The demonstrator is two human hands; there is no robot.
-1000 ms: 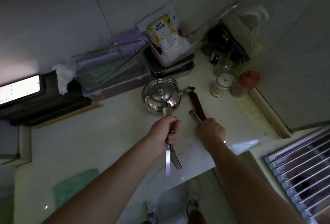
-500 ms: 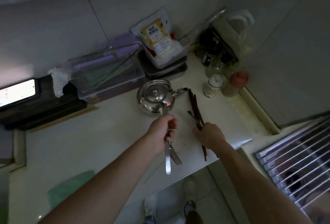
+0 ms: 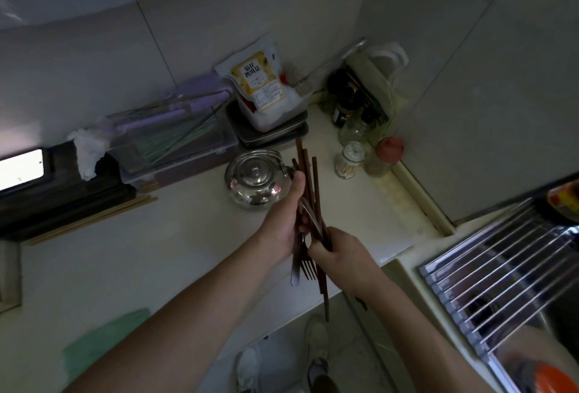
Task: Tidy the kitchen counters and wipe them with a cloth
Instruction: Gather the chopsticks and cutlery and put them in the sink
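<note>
both hands meet above the counter (image 3: 175, 245): left hand (image 3: 283, 223) grips fork (image 3: 308, 269) and chopsticks (image 3: 314, 186), right hand (image 3: 340, 253) closed around chopsticks.

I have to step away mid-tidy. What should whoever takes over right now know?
Left hand: shut on a metal fork and a flat metal utensil handle, above the counter.
Right hand: shut on the dark wooden chopsticks, pressing them into the left hand's bundle.
Steel teapot stands on the counter by the clear utensil box. Green cloth lies at the near left edge, untouched.
Done: loose cutlery gathered.
Left: put the bundle away, probably in the utensil box or by the sink rack; then wipe the counter.
</note>
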